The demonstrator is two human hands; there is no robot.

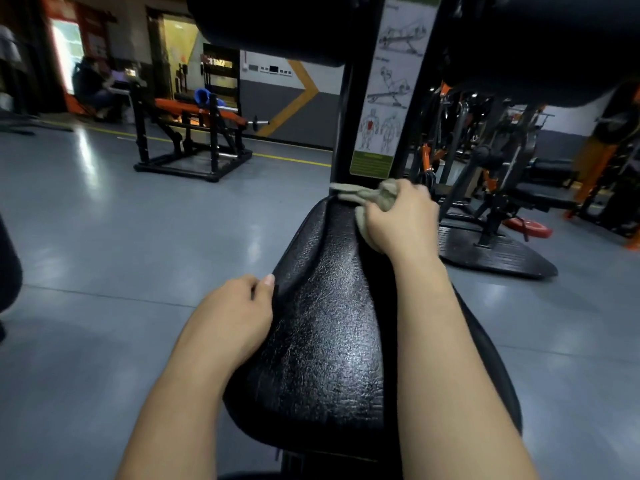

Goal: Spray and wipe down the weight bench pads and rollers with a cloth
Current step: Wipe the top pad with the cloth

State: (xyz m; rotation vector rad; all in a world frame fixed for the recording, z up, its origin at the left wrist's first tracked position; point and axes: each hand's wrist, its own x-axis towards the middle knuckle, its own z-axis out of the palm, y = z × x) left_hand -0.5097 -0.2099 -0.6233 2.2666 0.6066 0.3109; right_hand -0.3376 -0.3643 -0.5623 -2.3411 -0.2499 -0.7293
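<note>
A grey, glossy floor (104, 237) was seen around the hands, with a black and orange bench (194, 133) well beyond the left hand and dark machines (491, 161) beyond the right. The pad (325, 323), black and grained like cracked leather, was laid between the forearms, its long axis running away from the person and narrowing toward the post (346, 133). The left hand (235, 313) was curled narrowly over the pad's left edge. The right hand (398, 216) was closed on a crumpled beige cloth (367, 197), pressed to the pad's far end. Two black rollers (540, 46) were seen above.
</note>
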